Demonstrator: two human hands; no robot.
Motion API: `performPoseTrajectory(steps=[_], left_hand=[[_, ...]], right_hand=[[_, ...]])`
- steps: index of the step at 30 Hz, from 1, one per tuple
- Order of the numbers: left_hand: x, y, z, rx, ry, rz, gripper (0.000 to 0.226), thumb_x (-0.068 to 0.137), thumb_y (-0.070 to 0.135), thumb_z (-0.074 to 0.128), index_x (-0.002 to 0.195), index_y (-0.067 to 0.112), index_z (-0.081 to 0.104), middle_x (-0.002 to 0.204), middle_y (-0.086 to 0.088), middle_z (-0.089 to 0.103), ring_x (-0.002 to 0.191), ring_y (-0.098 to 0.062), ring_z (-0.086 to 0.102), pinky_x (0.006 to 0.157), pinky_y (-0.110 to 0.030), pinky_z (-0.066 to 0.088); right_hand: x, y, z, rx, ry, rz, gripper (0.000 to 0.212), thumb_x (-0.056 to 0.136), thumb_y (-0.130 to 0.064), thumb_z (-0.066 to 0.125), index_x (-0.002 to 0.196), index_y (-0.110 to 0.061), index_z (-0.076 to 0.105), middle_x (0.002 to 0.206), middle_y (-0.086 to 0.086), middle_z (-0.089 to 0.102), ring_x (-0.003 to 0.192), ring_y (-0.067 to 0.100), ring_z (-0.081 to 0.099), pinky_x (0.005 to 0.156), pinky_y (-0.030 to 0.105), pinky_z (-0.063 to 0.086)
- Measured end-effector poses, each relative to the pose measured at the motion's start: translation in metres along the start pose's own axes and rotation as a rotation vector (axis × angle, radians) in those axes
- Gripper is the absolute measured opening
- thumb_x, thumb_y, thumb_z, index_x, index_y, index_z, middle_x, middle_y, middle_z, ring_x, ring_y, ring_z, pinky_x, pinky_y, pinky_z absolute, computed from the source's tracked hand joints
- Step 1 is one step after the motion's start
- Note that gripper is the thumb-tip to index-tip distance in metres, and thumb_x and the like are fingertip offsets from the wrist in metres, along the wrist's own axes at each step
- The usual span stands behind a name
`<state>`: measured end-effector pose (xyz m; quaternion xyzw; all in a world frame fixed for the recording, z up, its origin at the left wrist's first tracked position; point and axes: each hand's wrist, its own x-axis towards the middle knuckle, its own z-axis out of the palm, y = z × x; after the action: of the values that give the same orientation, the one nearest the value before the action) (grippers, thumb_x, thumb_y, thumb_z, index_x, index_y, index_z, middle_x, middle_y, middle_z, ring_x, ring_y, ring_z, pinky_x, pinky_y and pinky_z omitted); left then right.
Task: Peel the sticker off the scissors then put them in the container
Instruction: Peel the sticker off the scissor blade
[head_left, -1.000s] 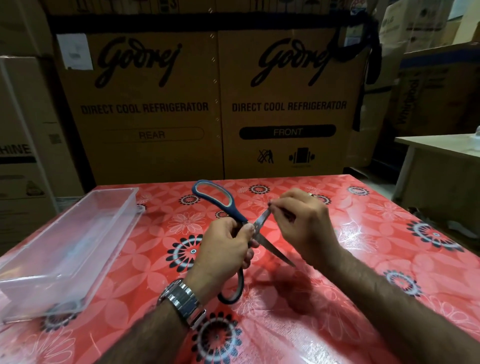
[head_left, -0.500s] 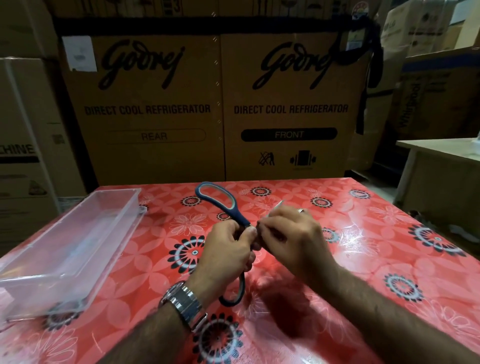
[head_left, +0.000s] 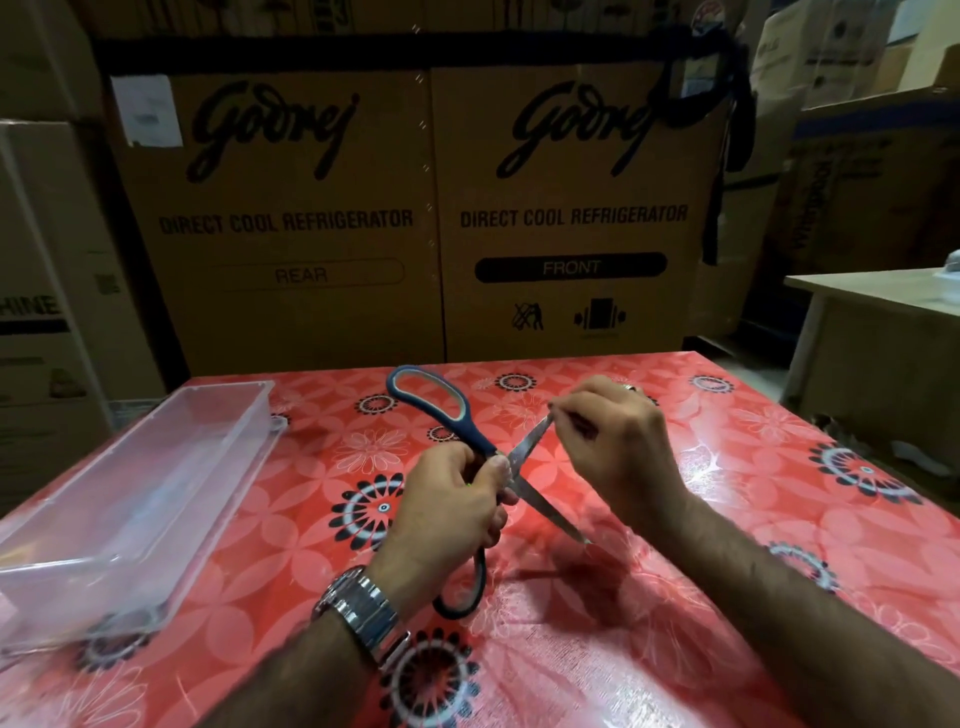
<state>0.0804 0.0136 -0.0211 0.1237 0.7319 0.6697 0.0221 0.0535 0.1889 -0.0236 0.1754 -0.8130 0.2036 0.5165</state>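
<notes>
Blue-handled scissors (head_left: 540, 506) are held above the red flowered table, blades spread wide in an X. My left hand (head_left: 452, 512) grips them at the pivot, with one handle loop rising behind it and the other hanging below. My right hand (head_left: 615, 447) pinches the tip of the upper blade between thumb and fingers. No sticker can be made out at this size. A clear plastic container (head_left: 249, 410) lies at the left of the table, apart from both hands.
Large cardboard refrigerator boxes (head_left: 405, 218) stand right behind the table's far edge. A second, pale table (head_left: 878, 291) is at the right. The red tablecloth (head_left: 727, 519) stretches to the right of my hands.
My right hand, which covered the pivot next to my left hand half a second ago, has moved up and right to the blade tip. The blades show spread apart again.
</notes>
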Motion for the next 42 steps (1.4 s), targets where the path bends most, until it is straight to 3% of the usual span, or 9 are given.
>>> performPoseTrajectory(steps=[5,9,14,19,24,28,33,38,42], left_hand=[[-0.001,0.001,0.003,-0.003,-0.002,-0.009,0.018,0.097,0.010,0.049,0.086,-0.001,0.057,0.068,-0.012,0.058,0.042,-0.009,0.046,0.039,-0.021,0.037],[-0.002,0.001,0.001,0.022,-0.008,-0.017,0.019,0.098,0.013,0.048,0.090,-0.001,0.059,0.070,-0.011,0.061,0.045,-0.009,0.049,0.042,-0.021,0.040],[0.001,-0.001,0.003,0.023,0.000,-0.019,0.020,0.097,0.011,0.049,0.085,-0.001,0.058,0.067,-0.011,0.059,0.043,-0.010,0.047,0.040,-0.022,0.039],[0.000,0.001,0.000,0.008,0.007,-0.044,0.020,0.097,0.012,0.049,0.083,0.002,0.058,0.067,-0.009,0.061,0.042,-0.008,0.048,0.040,-0.021,0.040],[-0.001,0.003,0.002,-0.012,0.006,-0.050,0.020,0.097,0.011,0.049,0.081,0.002,0.057,0.066,-0.010,0.058,0.041,-0.008,0.046,0.039,-0.021,0.038],[-0.002,0.003,0.000,0.018,-0.009,-0.038,0.020,0.098,0.013,0.048,0.087,-0.001,0.058,0.068,-0.009,0.059,0.044,-0.008,0.047,0.041,-0.021,0.040],[0.000,0.003,0.002,-0.001,0.015,-0.042,0.022,0.097,0.010,0.049,0.078,0.001,0.056,0.065,-0.012,0.057,0.041,-0.009,0.046,0.039,-0.021,0.037],[-0.001,0.002,-0.001,0.007,0.018,-0.043,0.021,0.098,0.011,0.048,0.086,-0.002,0.058,0.067,-0.010,0.060,0.044,-0.008,0.048,0.042,-0.022,0.040],[0.001,0.001,0.000,-0.004,0.023,-0.052,0.021,0.097,0.012,0.050,0.081,0.002,0.058,0.064,-0.009,0.058,0.042,-0.008,0.047,0.041,-0.022,0.039]], right_hand=[[-0.018,-0.025,-0.001,0.019,-0.102,-0.158,0.021,0.088,-0.009,0.062,0.068,-0.007,0.067,0.071,0.005,0.063,0.064,0.025,0.061,0.060,0.042,0.048],[0.001,0.015,-0.005,-0.064,0.006,0.016,0.010,0.082,-0.004,0.068,0.073,-0.005,0.072,0.073,0.007,0.065,0.065,0.027,0.064,0.060,0.043,0.050],[-0.022,-0.030,-0.001,0.041,-0.096,-0.160,0.018,0.086,-0.009,0.063,0.070,-0.007,0.069,0.073,0.006,0.064,0.066,0.024,0.062,0.061,0.043,0.048],[-0.001,0.008,0.003,-0.004,-0.020,-0.003,0.011,0.083,-0.006,0.067,0.072,-0.006,0.070,0.074,0.005,0.066,0.066,0.024,0.064,0.059,0.045,0.050],[-0.020,-0.020,0.003,0.017,-0.109,-0.122,0.018,0.086,-0.008,0.062,0.069,-0.005,0.068,0.071,0.006,0.063,0.064,0.025,0.062,0.060,0.041,0.047],[-0.002,0.017,0.002,-0.019,0.002,0.065,0.010,0.083,-0.006,0.066,0.075,-0.006,0.071,0.072,0.007,0.063,0.064,0.025,0.062,0.059,0.046,0.051],[-0.023,-0.023,0.004,0.051,-0.106,-0.072,0.013,0.083,-0.008,0.064,0.071,-0.008,0.068,0.074,0.003,0.064,0.068,0.021,0.062,0.060,0.042,0.048],[-0.007,0.004,0.012,0.054,-0.045,0.064,0.008,0.082,-0.009,0.067,0.076,-0.008,0.072,0.074,0.001,0.064,0.065,0.020,0.062,0.058,0.043,0.051],[-0.020,-0.021,0.010,0.073,-0.081,-0.045,0.010,0.081,-0.007,0.069,0.071,-0.009,0.069,0.072,0.002,0.063,0.065,0.020,0.061,0.059,0.042,0.049]])
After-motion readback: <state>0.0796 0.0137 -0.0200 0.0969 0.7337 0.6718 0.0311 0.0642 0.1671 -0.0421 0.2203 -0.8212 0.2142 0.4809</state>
